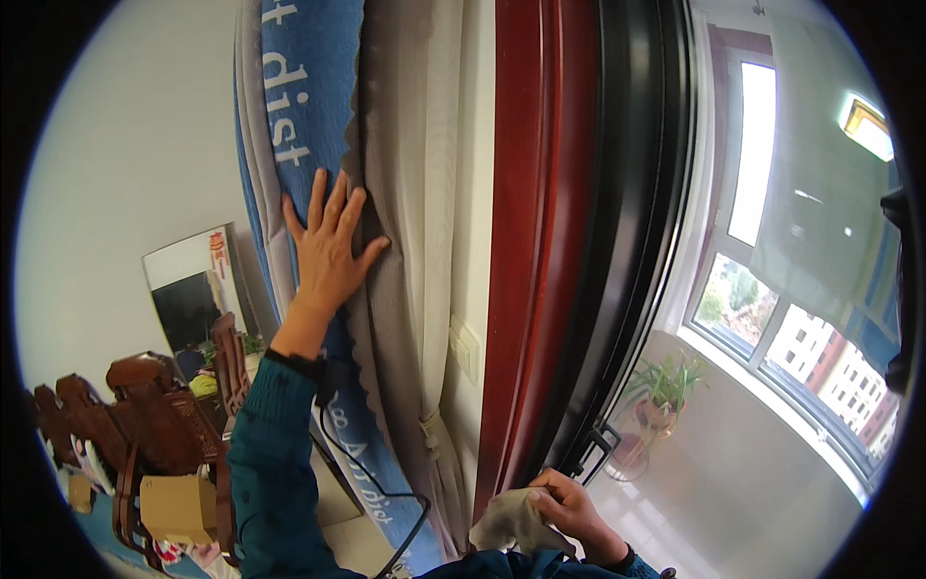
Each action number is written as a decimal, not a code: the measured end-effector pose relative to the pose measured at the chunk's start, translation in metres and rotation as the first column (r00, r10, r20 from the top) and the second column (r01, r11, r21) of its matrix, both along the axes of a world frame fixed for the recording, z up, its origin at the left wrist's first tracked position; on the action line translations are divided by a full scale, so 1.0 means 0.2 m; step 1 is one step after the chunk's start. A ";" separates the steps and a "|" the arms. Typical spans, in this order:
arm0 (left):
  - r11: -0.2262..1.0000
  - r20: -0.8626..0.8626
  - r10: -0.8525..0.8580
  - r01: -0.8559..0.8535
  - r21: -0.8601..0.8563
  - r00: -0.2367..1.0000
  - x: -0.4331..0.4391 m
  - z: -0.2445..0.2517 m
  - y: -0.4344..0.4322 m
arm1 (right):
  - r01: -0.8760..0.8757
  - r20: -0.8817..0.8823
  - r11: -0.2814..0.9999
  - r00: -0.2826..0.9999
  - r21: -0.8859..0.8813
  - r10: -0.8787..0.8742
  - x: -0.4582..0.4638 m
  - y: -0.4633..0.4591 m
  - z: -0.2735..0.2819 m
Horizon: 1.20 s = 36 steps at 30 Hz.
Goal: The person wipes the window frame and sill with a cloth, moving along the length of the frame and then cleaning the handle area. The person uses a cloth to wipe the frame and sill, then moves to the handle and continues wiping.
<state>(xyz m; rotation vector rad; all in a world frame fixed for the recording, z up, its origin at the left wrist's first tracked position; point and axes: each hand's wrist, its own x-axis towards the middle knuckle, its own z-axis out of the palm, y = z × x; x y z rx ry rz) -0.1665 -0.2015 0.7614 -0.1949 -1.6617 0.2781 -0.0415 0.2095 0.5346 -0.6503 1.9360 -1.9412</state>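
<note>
Palm down and fingers spread, my left hand (325, 253) rests against a blue curtain (311, 65) that bears white lettering. Its thumb lies over the neighbouring grey curtain fabric (383, 159). Low in the view, my right hand (568, 503) grips a crumpled greyish-white cloth (510, 517). That hand is close to the lower part of a glossy red door frame (532, 217) and a black door frame (636, 159). A black handle (600, 449) on the black frame is just above and to the right of it.
A pale sheer curtain (438, 217) hangs tied beside a wall switch (463, 347). Carved wooden chairs (148, 405), a cardboard box (177, 506) and a leaning mirror (192, 297) are at left. At right are a potted plant (662, 405) and windows (752, 159). A black cable (376, 492) runs from my left wrist.
</note>
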 end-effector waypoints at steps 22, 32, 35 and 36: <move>0.953 0.680 0.039 -0.231 0.194 0.732 -0.49 -0.09 -0.51 | 0.148 -0.168 0.989 0.975 0.020 -0.142 0.05 -0.06 0.03; 0.955 0.418 -0.259 0.166 0.247 0.871 -0.10 -0.30 -0.40 | 0.276 -0.153 0.961 0.951 0.035 -0.267 0.08 0.10 -0.04; 0.952 0.368 -0.286 0.221 0.211 0.885 0.04 -0.32 -0.33 | 0.280 -0.115 0.960 0.954 0.016 -0.276 0.08 0.14 -0.06; 0.947 0.345 -0.295 0.223 0.231 0.891 0.09 -0.33 -0.28 | 0.289 -0.114 0.957 0.952 0.041 -0.283 0.08 0.15 -0.06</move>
